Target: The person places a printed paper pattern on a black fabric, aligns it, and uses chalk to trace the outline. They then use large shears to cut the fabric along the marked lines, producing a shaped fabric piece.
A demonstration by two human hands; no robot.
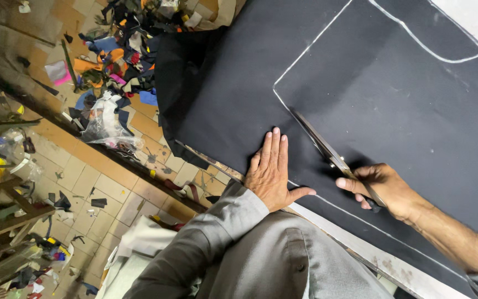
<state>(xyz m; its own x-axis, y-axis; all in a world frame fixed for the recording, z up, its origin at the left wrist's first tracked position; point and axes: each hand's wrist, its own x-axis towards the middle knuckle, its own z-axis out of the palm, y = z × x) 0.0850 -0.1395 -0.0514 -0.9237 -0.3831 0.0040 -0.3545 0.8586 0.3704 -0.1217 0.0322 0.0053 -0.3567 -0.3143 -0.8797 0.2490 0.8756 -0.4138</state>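
One sheet of black cloth (372, 111) is lying spread over the table (399, 271), marked with white chalk lines (311, 47). The left hand (272, 171) is pressing flat on the cloth near the table edge, fingers held together and thumb sticking out. The right hand (385, 191) is gripping the handles of one pair of scissors (327, 149), fingers curled tight around them; the blades are lying along a chalk line (whether they are parted cannot be told). On the tiled floor (84, 182), a heap of coloured scraps (117, 55) is lying beside one crumpled clear plastic bag (103, 124), its contents unclear.
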